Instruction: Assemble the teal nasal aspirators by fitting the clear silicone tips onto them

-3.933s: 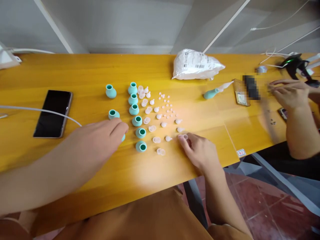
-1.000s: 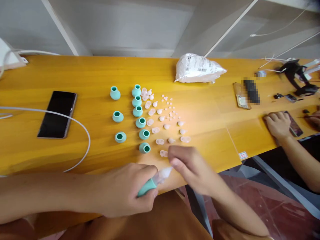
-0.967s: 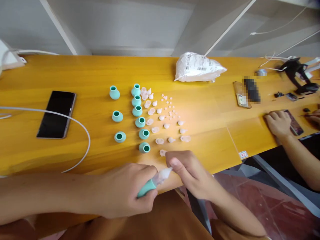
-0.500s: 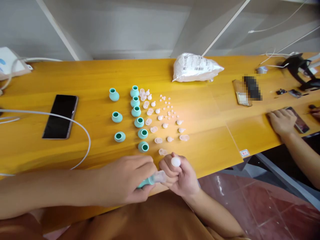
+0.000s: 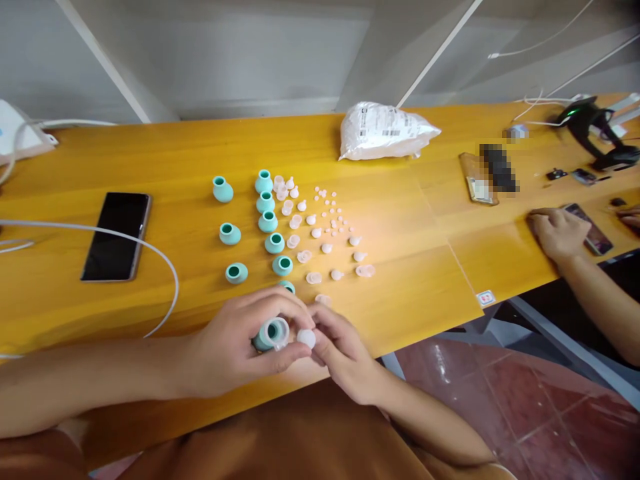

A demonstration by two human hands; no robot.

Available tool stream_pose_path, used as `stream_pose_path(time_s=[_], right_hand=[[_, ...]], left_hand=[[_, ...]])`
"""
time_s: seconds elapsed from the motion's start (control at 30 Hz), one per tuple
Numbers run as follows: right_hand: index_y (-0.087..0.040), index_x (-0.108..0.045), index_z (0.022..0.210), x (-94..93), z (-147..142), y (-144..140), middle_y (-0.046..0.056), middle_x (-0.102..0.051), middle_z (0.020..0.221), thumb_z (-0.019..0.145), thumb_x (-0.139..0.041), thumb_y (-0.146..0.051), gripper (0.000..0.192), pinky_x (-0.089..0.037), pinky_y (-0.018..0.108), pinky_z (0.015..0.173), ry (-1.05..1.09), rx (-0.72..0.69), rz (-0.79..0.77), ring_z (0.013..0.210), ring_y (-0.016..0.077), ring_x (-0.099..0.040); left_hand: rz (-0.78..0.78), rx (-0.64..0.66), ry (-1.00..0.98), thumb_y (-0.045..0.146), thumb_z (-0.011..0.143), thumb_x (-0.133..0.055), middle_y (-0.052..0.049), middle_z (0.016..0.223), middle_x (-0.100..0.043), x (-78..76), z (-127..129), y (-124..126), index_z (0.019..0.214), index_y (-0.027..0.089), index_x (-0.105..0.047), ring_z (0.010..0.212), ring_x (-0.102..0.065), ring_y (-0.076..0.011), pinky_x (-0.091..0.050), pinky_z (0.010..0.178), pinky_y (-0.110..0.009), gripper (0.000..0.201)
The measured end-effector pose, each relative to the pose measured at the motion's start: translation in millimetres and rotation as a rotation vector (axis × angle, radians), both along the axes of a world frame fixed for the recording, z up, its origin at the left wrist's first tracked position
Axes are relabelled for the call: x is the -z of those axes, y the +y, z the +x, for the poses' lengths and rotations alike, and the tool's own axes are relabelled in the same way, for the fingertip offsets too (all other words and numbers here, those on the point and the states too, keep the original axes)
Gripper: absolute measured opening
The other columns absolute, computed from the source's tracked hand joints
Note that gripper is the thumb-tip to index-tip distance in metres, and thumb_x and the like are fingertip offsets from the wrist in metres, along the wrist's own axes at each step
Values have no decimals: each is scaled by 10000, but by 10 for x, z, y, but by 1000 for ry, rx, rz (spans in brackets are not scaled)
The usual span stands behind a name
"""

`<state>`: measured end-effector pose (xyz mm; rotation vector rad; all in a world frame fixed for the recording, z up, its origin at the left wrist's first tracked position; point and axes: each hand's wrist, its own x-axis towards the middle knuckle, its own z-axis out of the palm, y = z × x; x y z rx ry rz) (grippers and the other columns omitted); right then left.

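Note:
My left hand (image 5: pixel 235 333) is closed around a small teal jar (image 5: pixel 261 341), its mouth tilted up toward me. A clear plastic sleeve (image 5: pixel 283 329) sits at the jar's mouth. My right hand (image 5: pixel 350 353) pinches a small white round-topped piece (image 5: pixel 306 339) just right of the jar. My left fingertips are close to that piece; whether they touch it I cannot tell. Beyond my hands stand several more teal jars (image 5: pixel 275 243) in a column, with three others (image 5: pixel 230 233) to their left. Clear sleeves (image 5: pixel 304 256), small white bulbs (image 5: pixel 327 249) and tiny discs (image 5: pixel 334 224) lie to the right.
A phone (image 5: pixel 116 237) and a white cable (image 5: pixel 155 248) lie on the left of the wooden table (image 5: pixel 400 213). A white plastic parcel (image 5: pixel 387 132) rests at the back. On the right, another person's hand (image 5: pixel 560 233) lies beside a second phone (image 5: pixel 590 230).
My right hand has moved left with the white piece, up to the jar. The jar has turned from lying sideways to mouth-up. The view has shifted slightly.

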<state>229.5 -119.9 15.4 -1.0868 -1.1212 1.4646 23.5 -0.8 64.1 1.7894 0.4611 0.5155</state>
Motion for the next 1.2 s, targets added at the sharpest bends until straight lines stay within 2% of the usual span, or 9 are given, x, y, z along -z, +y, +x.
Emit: stream_pose_path(time_s=[0.03, 0.13, 0.27, 0.43, 0.57, 0.7, 0.93, 1.03, 1.2], right_hand=[[-254, -675, 1333, -51, 28, -20, -10, -626, 940, 1182, -647, -327, 169, -490, 234, 588, -210, 112, 132, 665, 109, -530], [-260, -577, 1681, -213, 107, -58, 99, -708, 1193, 1089, -650, -63, 628, -650, 287, 719, -647, 236, 551, 844, 158, -718], [-204, -639, 1684, -297, 179, -55, 129, -775, 1229, 1087, -678, -19, 626, -722, 301, 854, -765, 152, 734, 1043, 196, -807], [-178, -762, 1495, -271, 203, -54, 83, -849, 1120, 1092, -744, -51, 423, -726, 294, 769, -675, 177, 781, 933, 171, -829], [-197, -815, 1298, -424, 386, 57, 55, -841, 1014, 1104, -741, -94, 232, -704, 321, 709, -585, 181, 778, 854, 176, -816], [-292, -844, 1103, -554, 881, 561, 39, -841, 1015, 1068, -780, -126, 181, -666, 421, 820, -932, 439, 646, 911, 242, -793], [-308, -825, 870, -80, 1447, 1477, 44, -791, 920, 998, -727, -192, 199, -548, 385, 735, -1256, 134, 384, 682, 208, -625], [-289, -814, 922, -18, 1418, 1494, 45, -781, 905, 955, -746, -144, 163, -524, 375, 733, -1286, 135, 347, 660, 199, -582], [-254, -784, 1219, -324, 1106, 1002, 91, -808, 1118, 1127, -662, -239, 153, -591, 388, 814, -1230, 252, 404, 797, 215, -702]], left_hand=[[-24, -1, 31, 333, 1120, -769, 21, 1062, -790, -14, -2, -2, 1167, 251, -743, 945, -755, -135, -583, 864, -250, 97], [-74, -9, 98, 425, 1092, -817, 46, 961, -768, -30, 6, 6, 1091, 248, -746, 831, -701, -122, -533, 760, -244, 191], [-166, -13, 92, 519, 1089, -810, 45, 920, -747, -21, 26, 19, 1035, 238, -742, 795, -680, -125, -518, 741, -248, 294], [-225, 11, 85, 502, 1076, -836, 36, 953, -784, -20, 6, -3, 1057, 251, -787, 825, -712, -128, -534, 762, -248, 256], [-235, -15, 114, 488, 1059, -856, 21, 986, -792, -14, -13, -8, 1061, 244, -780, 851, -720, -141, -544, 786, -260, 255], [-229, -23, 134, 447, 1072, -835, 36, 1011, -789, 6, 1, 3, 1078, 252, -756, 852, -710, -127, -541, 799, -259, 211], [-203, -12, 160, 455, 1090, -800, 27, 1050, -767, 80, -20, -11, 1127, 268, -730, 911, -697, -149, -542, 849, -288, 203], [-271, -23, 185, 506, 1069, -816, 9, 1032, -753, 97, -25, -20, 1123, 260, -701, 916, -683, -174, -541, 844, -314, 277], [-489, -33, 134, 521, 1034, -846, -3, 1021, -743, 61, 6, -27, 1005, 235, -634, 928, -679, -183, -547, 857, -328, 357]])
